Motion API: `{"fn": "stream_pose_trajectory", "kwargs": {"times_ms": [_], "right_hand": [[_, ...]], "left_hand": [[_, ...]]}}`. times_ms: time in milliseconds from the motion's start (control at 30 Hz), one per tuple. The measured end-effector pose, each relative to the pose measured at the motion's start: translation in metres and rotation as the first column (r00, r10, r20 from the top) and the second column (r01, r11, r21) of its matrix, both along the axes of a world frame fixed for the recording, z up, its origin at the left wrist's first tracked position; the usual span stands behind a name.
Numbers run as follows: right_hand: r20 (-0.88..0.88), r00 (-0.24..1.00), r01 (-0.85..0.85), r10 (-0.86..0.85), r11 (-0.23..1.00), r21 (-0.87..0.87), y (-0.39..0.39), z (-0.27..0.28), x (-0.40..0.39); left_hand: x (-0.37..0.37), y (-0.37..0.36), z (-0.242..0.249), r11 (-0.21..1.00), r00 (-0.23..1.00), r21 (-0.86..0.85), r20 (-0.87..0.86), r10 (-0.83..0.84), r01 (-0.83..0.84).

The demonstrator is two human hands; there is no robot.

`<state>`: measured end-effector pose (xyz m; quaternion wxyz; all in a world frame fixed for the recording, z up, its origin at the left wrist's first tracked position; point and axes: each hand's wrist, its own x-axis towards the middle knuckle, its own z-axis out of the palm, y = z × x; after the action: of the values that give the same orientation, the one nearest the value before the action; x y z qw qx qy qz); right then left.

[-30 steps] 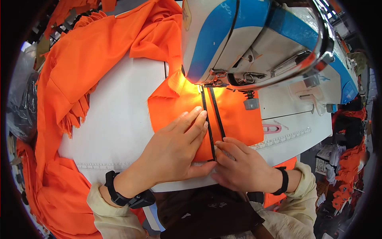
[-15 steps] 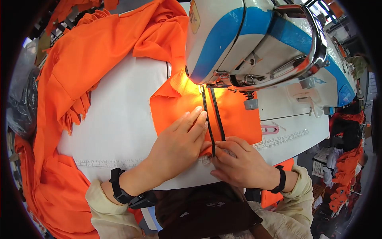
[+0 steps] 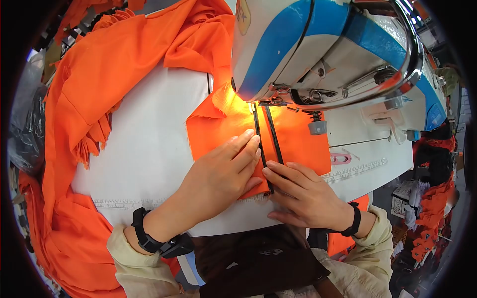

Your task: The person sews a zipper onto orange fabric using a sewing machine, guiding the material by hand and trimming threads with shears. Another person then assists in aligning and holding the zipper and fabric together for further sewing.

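An orange fabric piece (image 3: 303, 144) lies under the head of a white and blue sewing machine (image 3: 278, 54), lit by its lamp. Two black zipper strips (image 3: 273, 130) run down the cloth from the needle area, which the machine head partly hides. My left hand (image 3: 223, 166) rests open on the fabric, fingertips along the left strip. Its fingers lie flat and close together. Across the lower part of the strips, my right hand (image 3: 303, 193) lies with its fingers stretched out and apart, pressing on cloth and zipper. The lower zipper ends are partly under its fingers.
A large heap of orange fabric (image 3: 99, 74) curves around the left side of the white table (image 3: 144, 144). Clear rulers (image 3: 365, 169) mark the table's front. A pink tool (image 3: 340, 158) lies right of the cloth. Orange scraps (image 3: 432, 208) hang at the far right.
My right hand has gone from pinching the zipper's lower end to lying with fingers spread over the cloth. The fabric's lower edge by the zipper now lies flatter. My left hand stays nearly in place.
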<state>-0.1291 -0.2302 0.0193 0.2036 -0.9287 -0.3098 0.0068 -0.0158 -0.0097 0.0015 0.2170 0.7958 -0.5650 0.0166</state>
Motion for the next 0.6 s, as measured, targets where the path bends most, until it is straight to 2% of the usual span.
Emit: {"fn": "stream_pose_trajectory", "kwargs": {"times_ms": [233, 300, 333, 400, 433, 533, 600], "right_hand": [[0.044, 0.998, -0.044, 0.044, 0.999, -0.014, -0.004, 0.005, 0.009], [0.015, 0.997, 0.072, -0.074, 0.99, 0.12, -0.003, 0.005, 0.009], [0.024, 0.997, 0.07, -0.074, 0.99, 0.121, -0.003, 0.001, 0.011], [0.274, 0.962, -0.012, 0.016, 1.0, -0.017, 0.0, -0.008, 0.015], [0.28, 0.96, -0.004, 0.008, 1.0, -0.013, 0.002, -0.007, 0.017], [0.206, 0.978, 0.02, -0.027, 0.999, 0.038, 0.004, -0.004, 0.031], [0.035, 0.999, -0.004, 0.004, 1.0, -0.005, -0.001, -0.003, 0.048]], "left_hand": [[-0.001, -0.001, 0.001, 1.0, 1.0, -0.019, 0.022, -0.006, 0.007], [-0.002, -0.002, 0.002, 0.999, 1.0, -0.038, -0.017, 0.018, -0.019], [-0.001, -0.002, 0.001, 0.999, 1.0, -0.039, -0.008, 0.019, -0.019], [0.001, -0.003, -0.003, 0.999, 0.996, -0.052, 0.084, 0.011, -0.006], [0.002, -0.003, -0.004, 0.999, 0.996, -0.048, 0.09, 0.003, 0.002], [0.004, -0.002, -0.004, 0.999, 0.993, 0.019, 0.105, -0.051, 0.049], [0.004, -0.002, -0.002, 0.999, 0.997, 0.006, 0.066, -0.034, 0.034]]}}
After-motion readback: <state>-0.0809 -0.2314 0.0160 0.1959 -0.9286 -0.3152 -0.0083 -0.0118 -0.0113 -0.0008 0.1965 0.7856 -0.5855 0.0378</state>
